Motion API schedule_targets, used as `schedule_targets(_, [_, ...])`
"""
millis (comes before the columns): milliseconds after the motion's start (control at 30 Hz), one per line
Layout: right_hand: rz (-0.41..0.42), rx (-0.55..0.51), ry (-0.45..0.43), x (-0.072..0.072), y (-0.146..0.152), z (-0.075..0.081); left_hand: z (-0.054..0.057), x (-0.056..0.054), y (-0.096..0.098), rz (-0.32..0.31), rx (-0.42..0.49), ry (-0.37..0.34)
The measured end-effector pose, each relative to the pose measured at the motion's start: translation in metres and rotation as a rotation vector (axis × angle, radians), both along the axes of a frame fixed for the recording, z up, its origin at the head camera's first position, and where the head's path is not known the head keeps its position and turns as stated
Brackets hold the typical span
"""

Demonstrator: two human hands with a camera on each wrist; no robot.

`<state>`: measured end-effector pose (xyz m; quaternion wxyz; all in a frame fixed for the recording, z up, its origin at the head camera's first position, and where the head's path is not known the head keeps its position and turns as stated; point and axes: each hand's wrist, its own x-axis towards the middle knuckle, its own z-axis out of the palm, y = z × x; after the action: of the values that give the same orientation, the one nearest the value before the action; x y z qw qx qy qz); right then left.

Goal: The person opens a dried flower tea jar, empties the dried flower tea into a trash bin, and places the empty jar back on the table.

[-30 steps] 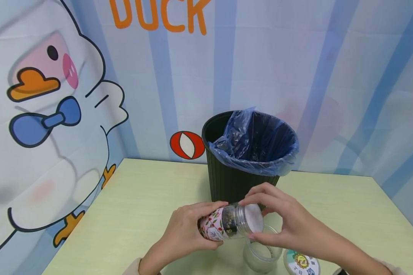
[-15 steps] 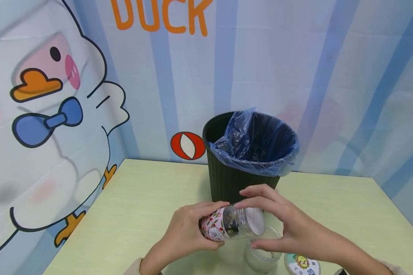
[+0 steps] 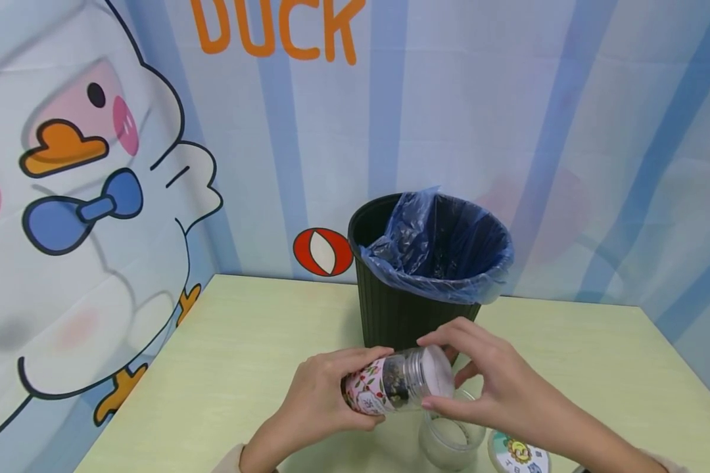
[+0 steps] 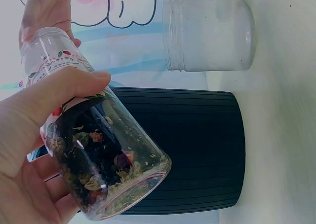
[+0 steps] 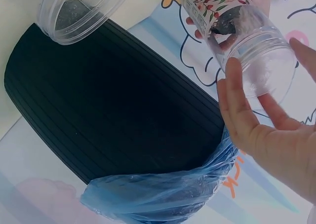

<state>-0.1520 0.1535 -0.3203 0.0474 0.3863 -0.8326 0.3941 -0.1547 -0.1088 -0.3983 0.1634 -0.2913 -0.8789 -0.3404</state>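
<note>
My left hand (image 3: 325, 387) grips a clear jar (image 3: 396, 381) with a floral-print label, tilted with its lidded end to the right. In the left wrist view, dried flowers and leaves show inside the jar (image 4: 106, 155). At its screw lid (image 3: 439, 372), a clear, pale one, my right hand (image 3: 491, 374) has its fingers on the upper edge and thumb on the lower edge. The right wrist view shows the same fingers around the lid (image 5: 271, 71). Below the lid stands an open clear plastic jar (image 3: 449, 443), partly hidden behind the right hand.
Behind the hands stands a black bin (image 3: 390, 315) with a blue plastic liner (image 3: 467, 286) folded over part of its rim. A round printed lid (image 3: 517, 453) lies on the pale table (image 3: 260, 341), right of the open jar. A cartoon backdrop (image 3: 461, 98) hangs behind.
Half a second ago the right fingers were spread off the lid; now they are back around its edge. The left hand and jar have stayed nearly in place.
</note>
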Motion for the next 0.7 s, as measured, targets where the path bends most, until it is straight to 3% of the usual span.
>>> schedule_targets(133, [0.054,-0.005,0.021,-0.0004,0.0023,0.0000,-0.0002,0.0006,-0.0006,0.003,0.002,0.002])
schedule_targets(467, [0.133,0.029,0.165,-0.0005,0.0050,-0.0014,0.0004,0.0003,-0.0016,-0.001,0.010,-0.024])
schedule_targets(567, [0.131,0.030,0.149,0.0003,0.0049,-0.0013,-0.0002,0.0002,-0.0017,-0.001,0.010,-0.015])
schedule_targets(700, [0.031,0.037,0.047,0.0029,0.0031,0.0005,-0.0005,-0.0004,-0.0008,-0.001,0.009,0.001])
